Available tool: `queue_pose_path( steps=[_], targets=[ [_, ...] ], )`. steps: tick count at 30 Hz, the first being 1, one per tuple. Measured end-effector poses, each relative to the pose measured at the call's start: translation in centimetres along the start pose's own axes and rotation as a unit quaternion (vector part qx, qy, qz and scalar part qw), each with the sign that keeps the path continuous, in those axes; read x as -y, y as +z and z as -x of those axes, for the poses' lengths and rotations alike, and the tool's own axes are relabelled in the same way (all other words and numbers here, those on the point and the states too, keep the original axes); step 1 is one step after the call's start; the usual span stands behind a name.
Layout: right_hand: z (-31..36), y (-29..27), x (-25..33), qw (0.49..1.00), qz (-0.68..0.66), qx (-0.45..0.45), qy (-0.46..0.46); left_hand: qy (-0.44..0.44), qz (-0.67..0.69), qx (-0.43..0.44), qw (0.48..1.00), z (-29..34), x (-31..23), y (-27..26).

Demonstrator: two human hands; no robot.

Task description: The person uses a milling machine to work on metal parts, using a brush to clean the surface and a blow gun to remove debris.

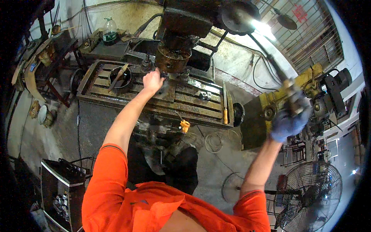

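My bare left hand (pixel 154 82) reaches to the machine table, just under the dark, oily spindle head (pixel 172 58). Its fingers are closed at a small dark part there, which I cannot make out. Out to the right, my right hand (pixel 290 121), in a blue glove and smeared by motion, is wrapped round the end of a long dark lever (pixel 269 58) that slants down from the machine's upper part. Below both hands lies the slotted metal table (pixel 185 101). On it, left of my left hand, a black bowl (pixel 123 82) of dark liquid holds a wooden-handled brush (pixel 119 76).
A file with a yellow handle (pixel 225 115) lies at the table's right end. A yellow-handled tool (pixel 184 125) hangs at the front edge. A yellow machine (pixel 270 104) stands right, a large fan (pixel 309 195) lower right. Coiled wire (pixel 213 143) lies on the floor.
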State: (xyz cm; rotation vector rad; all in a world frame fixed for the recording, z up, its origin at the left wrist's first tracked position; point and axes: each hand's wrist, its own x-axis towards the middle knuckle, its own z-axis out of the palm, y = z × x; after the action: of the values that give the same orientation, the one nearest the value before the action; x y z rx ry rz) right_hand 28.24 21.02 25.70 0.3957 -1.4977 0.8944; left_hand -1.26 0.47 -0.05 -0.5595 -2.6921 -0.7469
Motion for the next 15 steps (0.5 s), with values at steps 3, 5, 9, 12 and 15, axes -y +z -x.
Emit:
queue_pose_path(
  steps=[3,5,9,12,15],
  targets=[
    [2.4,0.2,-0.5,0.998,0.036,0.005,-0.044,0.014,0.000,-0.007,1.000,0.2,0.2,-0.1],
    [1.9,0.1,-0.5,0.999,0.026,0.016,-0.032,0.018,-0.010,-0.005,1.000,0.0,0.2,-0.2],
    [0.9,0.4,0.0,0.998,0.057,0.005,-0.003,0.027,-0.007,-0.015,1.000,0.1,0.4,0.0],
    [2.9,1.3,0.5,0.980,0.196,-0.043,0.012,0.033,0.002,-0.027,0.999,-0.5,0.6,0.3],
    [2.3,0.5,-0.1,0.998,0.010,-0.041,0.054,0.024,-0.003,-0.021,0.999,0.0,0.3,0.2]
  ],
)
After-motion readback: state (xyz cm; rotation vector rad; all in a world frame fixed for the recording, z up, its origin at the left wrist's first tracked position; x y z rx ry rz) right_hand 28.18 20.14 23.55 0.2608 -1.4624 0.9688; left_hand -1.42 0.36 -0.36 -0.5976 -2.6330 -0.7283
